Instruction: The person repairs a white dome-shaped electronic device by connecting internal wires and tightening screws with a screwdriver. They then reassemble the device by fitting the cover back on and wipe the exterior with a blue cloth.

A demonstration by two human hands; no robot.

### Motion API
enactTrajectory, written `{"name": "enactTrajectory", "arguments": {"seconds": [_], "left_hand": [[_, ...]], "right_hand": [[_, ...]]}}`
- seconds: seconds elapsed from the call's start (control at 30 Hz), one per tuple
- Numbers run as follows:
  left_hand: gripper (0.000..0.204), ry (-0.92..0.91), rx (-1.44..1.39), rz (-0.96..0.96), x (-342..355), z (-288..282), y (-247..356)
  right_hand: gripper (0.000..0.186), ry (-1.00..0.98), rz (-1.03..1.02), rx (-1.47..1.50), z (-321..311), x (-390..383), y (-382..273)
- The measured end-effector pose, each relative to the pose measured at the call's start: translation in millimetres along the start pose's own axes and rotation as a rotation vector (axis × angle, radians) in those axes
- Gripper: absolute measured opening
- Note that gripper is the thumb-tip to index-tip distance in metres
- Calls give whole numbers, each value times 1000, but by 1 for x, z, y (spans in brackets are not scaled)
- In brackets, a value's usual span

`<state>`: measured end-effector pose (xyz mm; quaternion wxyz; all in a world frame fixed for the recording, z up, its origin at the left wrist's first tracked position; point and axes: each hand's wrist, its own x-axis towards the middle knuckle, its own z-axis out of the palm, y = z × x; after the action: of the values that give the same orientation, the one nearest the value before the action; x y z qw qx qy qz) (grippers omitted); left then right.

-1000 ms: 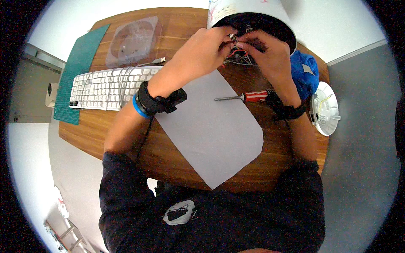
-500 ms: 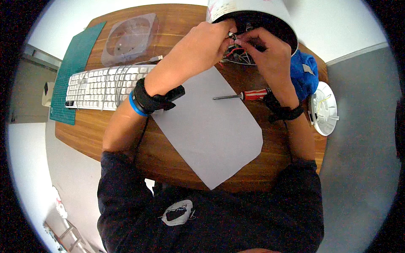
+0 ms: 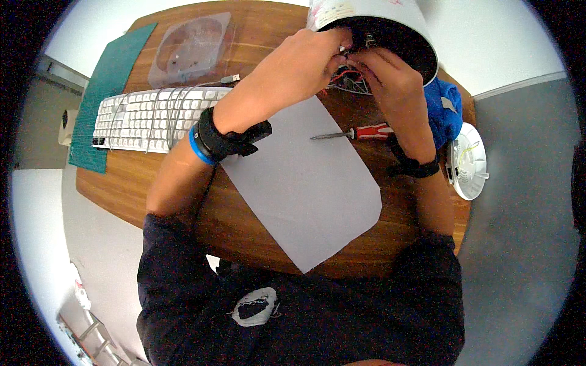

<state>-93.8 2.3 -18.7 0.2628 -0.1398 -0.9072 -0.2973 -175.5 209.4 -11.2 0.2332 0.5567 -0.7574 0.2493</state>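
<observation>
A white cylindrical housing [image 3: 372, 11] lies on its side at the far edge, its dark mouth facing me. Red and white wires [image 3: 354, 78] spill from the lower part of that mouth. My left hand [image 3: 323, 55] reaches the opening with thumb and fingers pinched together. My right hand [image 3: 387, 72] meets it from the right, fingertips closed in a pinch too. A small pale piece [image 3: 343, 50] shows between the fingertips, too small to name. Under my right wrist, a screwdriver with a red and white handle [image 3: 371, 132] lies partly across the white paper sheet [image 3: 305, 177].
A white keyboard [image 3: 152, 116] with its cable lies left, near a green cutting mat [image 3: 110, 91] and a clear plastic tray [image 3: 210, 49]. On the right are a blue cloth [image 3: 444, 116] and a round white cover [image 3: 469, 161] with thin wires, near the table's edge.
Both hands stay pinched at the mouth of the housing, with slight finger shifts. The whole view has moved a little; the screwdriver and paper lie as before.
</observation>
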Motion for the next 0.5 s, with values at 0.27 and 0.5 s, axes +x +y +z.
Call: {"name": "enactTrajectory", "arguments": {"seconds": [0.27,0.5], "left_hand": [[20,0,-10,-26,1,-3,5],[22,-10,16,-37,1,-3,10]], "right_hand": [[19,20,-20,-14,-2,2,-1],[17,5,27,-55,-1,3,-1]]}}
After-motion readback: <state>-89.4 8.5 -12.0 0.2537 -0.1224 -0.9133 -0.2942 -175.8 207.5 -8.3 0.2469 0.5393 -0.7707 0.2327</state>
